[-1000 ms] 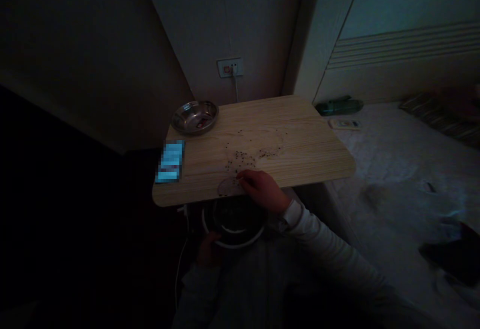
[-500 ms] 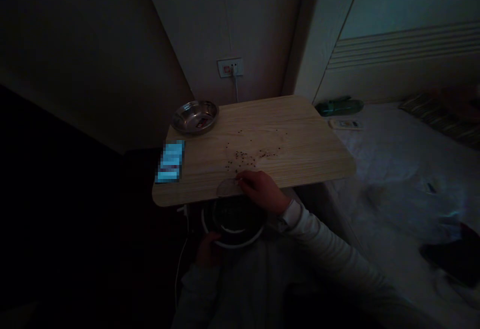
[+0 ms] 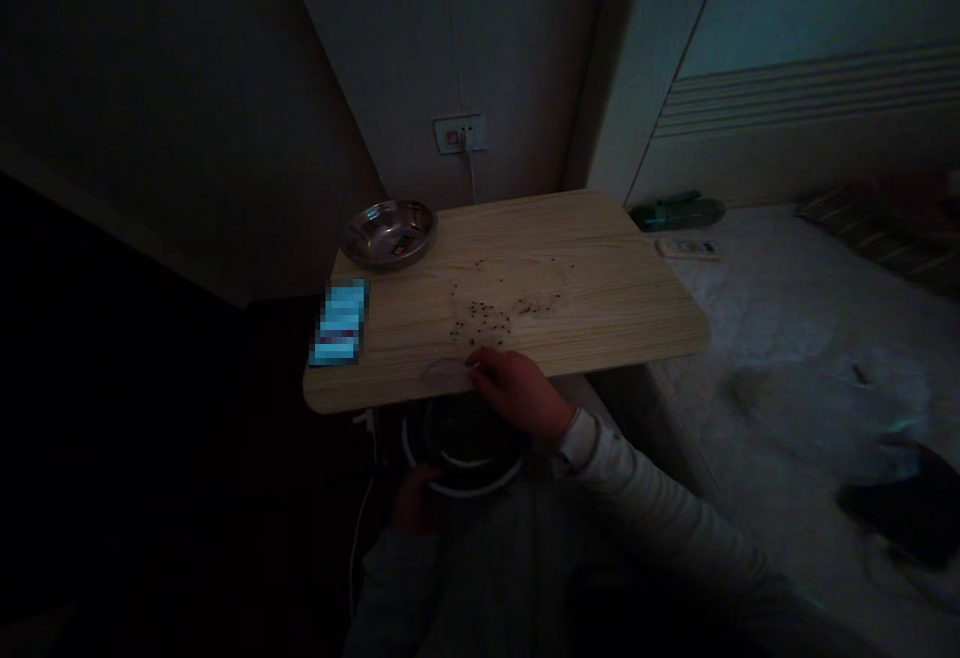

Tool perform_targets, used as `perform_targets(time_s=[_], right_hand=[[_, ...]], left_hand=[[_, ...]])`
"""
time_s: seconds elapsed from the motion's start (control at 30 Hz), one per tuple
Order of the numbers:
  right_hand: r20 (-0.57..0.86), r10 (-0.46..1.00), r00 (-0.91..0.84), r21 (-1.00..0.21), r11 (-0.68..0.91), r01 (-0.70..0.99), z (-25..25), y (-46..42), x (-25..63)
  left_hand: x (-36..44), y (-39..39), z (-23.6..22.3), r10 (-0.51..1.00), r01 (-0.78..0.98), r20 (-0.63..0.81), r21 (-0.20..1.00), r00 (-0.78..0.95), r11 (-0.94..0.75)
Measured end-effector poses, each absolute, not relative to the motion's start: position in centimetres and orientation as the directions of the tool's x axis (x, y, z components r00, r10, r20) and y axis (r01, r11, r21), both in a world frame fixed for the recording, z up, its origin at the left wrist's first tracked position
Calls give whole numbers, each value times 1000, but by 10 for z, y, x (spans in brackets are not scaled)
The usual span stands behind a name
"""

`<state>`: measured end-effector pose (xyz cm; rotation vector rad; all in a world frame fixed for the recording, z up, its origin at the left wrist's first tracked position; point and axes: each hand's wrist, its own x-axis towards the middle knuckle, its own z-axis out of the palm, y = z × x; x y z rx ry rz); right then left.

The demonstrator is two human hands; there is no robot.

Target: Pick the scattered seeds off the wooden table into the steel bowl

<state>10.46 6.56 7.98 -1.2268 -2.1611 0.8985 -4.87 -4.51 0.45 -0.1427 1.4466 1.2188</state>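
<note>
My right hand (image 3: 517,388) is closed in a pinch at the near edge of the wooden tabletop (image 3: 630,308). Its fingertips hold a clear, thin, round piece (image 3: 444,372), perhaps plastic, low over the wood. Small dark bits (image 3: 484,318), like seeds or crumbs, lie scattered just beyond the fingers. Below the table edge, my left hand (image 3: 416,500) grips the near left rim of a dark round container with a pale rim (image 3: 480,490). Dim light hides the container's contents and most of the left fingers.
A shiny metal bowl (image 3: 390,236) stands at the table's far left corner, with a lit phone (image 3: 339,323) in front of it. To the right is a bed (image 3: 787,338) with a green bottle (image 3: 679,212) and a remote (image 3: 690,249). A white cable (image 3: 364,508) hangs at left.
The clear round piece has shifted a little to the left and upward, while my right hand has moved slightly left and down. My left hand and the container stay in place.
</note>
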Motion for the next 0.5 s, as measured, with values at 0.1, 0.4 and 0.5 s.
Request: perform_targets(time_s=[0.1, 0.4, 0.5], right_hand=[[59, 890, -452, -719, 352, 599, 79, 65, 103], [1, 957, -290, -621, 228, 750, 86, 85, 134], [-3, 961, -277, -582, 224, 782, 88, 95, 148]], left_hand=[[-46, -44, 9, 501, -696, -823, 525, -269, 489], [-45, -48, -3, 570, -702, -815, 466, -103, 539], [-39, -46, -12, 618, -699, -776, 512, -127, 499]])
